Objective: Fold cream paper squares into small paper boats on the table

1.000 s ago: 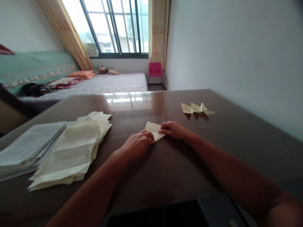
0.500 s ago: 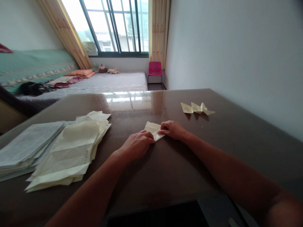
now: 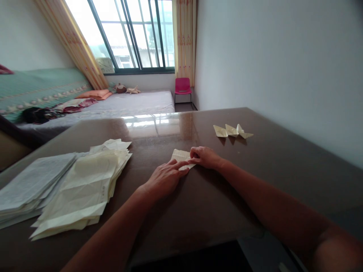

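A small folded cream paper (image 3: pixel 179 155) lies flat on the dark glossy table (image 3: pixel 215 196), just beyond my hands. My left hand (image 3: pixel 166 176) lies on its near edge with the fingers stretched out flat, pressing the paper down. My right hand (image 3: pixel 204 157) rests on the paper's right corner with the fingers curled and pressed together on it. Part of the paper is hidden under both hands.
A spread stack of cream and white sheets (image 3: pixel 70 185) covers the table's left side. Three small folded paper pieces (image 3: pixel 231 131) sit at the far right. A white wall runs along the right. Beyond the table are a bed (image 3: pixel 113 104), a pink chair (image 3: pixel 182 86) and a window.
My left hand's fingers have gone from curled to stretched flat over the paper's near edge. The view has tilted a little; the right hand stays on the paper's corner.
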Motion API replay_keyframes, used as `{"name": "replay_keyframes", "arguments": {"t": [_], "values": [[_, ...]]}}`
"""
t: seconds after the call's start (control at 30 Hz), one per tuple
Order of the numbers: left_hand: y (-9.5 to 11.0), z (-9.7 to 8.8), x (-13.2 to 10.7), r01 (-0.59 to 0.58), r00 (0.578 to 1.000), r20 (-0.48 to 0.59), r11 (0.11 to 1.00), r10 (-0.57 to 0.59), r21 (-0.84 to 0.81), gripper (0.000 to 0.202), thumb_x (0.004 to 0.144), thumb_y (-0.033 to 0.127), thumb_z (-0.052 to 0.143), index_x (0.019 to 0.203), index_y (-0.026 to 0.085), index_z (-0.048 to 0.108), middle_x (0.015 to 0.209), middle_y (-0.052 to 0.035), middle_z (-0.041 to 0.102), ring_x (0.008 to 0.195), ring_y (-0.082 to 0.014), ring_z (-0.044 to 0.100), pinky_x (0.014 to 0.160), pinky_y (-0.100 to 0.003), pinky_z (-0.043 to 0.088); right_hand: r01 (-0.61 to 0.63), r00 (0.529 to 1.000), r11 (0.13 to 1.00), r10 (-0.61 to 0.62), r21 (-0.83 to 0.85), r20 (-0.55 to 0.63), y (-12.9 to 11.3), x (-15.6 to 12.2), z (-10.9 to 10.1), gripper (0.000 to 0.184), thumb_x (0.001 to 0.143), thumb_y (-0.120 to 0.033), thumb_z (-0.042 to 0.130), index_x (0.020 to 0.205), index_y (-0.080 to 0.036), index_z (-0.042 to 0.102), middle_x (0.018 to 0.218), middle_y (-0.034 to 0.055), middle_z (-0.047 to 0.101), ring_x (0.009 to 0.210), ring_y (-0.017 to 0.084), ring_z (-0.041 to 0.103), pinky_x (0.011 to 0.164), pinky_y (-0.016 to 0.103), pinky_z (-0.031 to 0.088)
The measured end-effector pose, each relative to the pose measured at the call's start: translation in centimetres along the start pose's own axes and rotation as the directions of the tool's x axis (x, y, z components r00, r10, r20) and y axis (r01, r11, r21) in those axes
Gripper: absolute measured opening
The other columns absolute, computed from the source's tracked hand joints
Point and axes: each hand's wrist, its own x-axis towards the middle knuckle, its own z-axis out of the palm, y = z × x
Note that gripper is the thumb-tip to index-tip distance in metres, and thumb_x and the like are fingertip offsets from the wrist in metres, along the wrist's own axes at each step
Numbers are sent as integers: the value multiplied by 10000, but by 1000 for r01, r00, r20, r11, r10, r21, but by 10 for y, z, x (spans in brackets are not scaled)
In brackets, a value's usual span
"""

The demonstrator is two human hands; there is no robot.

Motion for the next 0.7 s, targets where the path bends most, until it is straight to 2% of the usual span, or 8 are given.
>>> {"name": "replay_keyframes", "arguments": {"t": [0.13, 0.2, 0.3, 0.37, 0.43, 0.5, 0.6, 0.7], "values": [[0, 0, 1, 4, 999, 33, 1000, -3, -10, 394, 914, 200, 382, 1256, 314, 541, 1250, 36, 590, 999, -202, 507, 797, -298, 452, 48, 999, 999, -48, -9, -25, 9, -2, -9, 277, 781, -461, 654, 865, -200, 613, 836, 15, 645, 717, 127, 541, 591, 222, 322], [0, 1, 1, 18, 999, 31, 1000, -18, -2, 401, 905, 193, 390, 1254, 314, 546, 1263, 43, 586, 1004, -207, 506, 787, -301, 453, 88, 993, 996, -90, -31, -79, 10, -6, -18, 226, 787, -406, 662, 843, -189, 631, 837, 26, 636, 743, 135, 540, 629, 229, 343], [0, 3, 1, 26, 999, 22, 1000, -26, -5, 413, 896, 183, 402, 1255, 326, 548, 1274, 49, 581, 1002, -202, 507, 788, -296, 453, 226, 959, 974, -222, 3, -176, 1, -13, -29, 125, 838, -296, 613, 838, -189, 676, 851, 37, 639, 795, 140, 554, 710, 239, 374], [0, 3, 1, 28, 999, 23, 1000, -28, -8, 426, 894, 181, 401, 1266, 337, 538, 1270, 54, 585, 1000, -198, 507, 795, -293, 452, 351, 933, 934, -343, 63, -110, -7, -16, -31, 133, 854, -242, 584, 855, -198, 709, 860, 40, 657, 792, 135, 577, 732, 235, 391], [0, 4, 1, 30, 999, 28, 1000, -30, -6, 435, 894, 181, 397, 1277, 342, 528, 1272, 58, 585, 1011, -200, 500, 809, -297, 452, 425, 902, 897, -431, 121, 28, -11, -18, -31, 149, 842, -210, 587, 876, -209, 733, 861, 36, 682, 780, 136, 605, 739, 231, 408], [0, 3, 1, 32, 999, 35, 999, -32, -1, 429, 897, 188, 389, 1272, 339, 532, 1285, 63, 576, 1026, -207, 493, 820, -307, 454, 395, 901, 905, -415, 157, 125, -8, -17, -31, 159, 822, -197, 602, 887, -213, 747, 856, 29, 706, 779, 143, 628, 745, 227, 420], [0, 2, 1, 34, 998, 45, 999, -34, -1, 427, 896, 181, 381, 1264, 333, 537, 1307, 72, 559, 1025, -211, 496, 825, -318, 458, 214, 949, 961, -247, 173, 195, 4, -15, -35, 169, 792, -222, 635, 906, -212, 758, 845, 23, 725, 760, 150, 644, 709, 214, 431], [1, 2, 0, 35, 998, 43, 999, -34, -10, 434, 887, 165, 392, 1260, 331, 538, 1316, 73, 552, 1026, -207, 500, 840, -319, 459, 149, 960, 985, -164, 85, 226, 9, -17, -41, 184, 779, -205, 634, 905, -230, 766, 827, 28, 723, 732, 153, 635, 675, 220, 428]]}}
